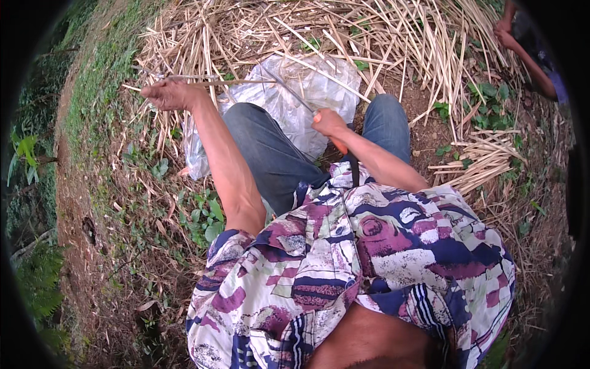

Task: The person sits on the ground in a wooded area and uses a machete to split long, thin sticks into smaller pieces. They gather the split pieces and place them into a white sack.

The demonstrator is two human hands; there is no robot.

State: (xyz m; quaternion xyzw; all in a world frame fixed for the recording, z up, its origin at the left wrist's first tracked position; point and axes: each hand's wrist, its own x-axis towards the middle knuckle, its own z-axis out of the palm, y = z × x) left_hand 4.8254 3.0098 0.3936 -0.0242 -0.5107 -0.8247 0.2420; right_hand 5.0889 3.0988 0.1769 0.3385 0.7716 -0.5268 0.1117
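Above the plastic sheet [316, 138], your left hand [167, 95], out to the left, grips a thin stick [236, 82] pointing right. Your right hand [330, 123], between your knees, clenches a knife [290, 91] (orange at the handle), its blade slanting far and left across the stick's right end. Sticks [209, 37] lie heaped beyond.

Appears lit by soft, rather even daylight, with weak shadows between the pale sticks [424, 37]. Shines whitish on the plastic sheet [332, 86] in the upper middle. Shows the knife [287, 89] quite clearly. Turns dim at the far left, bends strongly toward the round black rim, and looks softer there.
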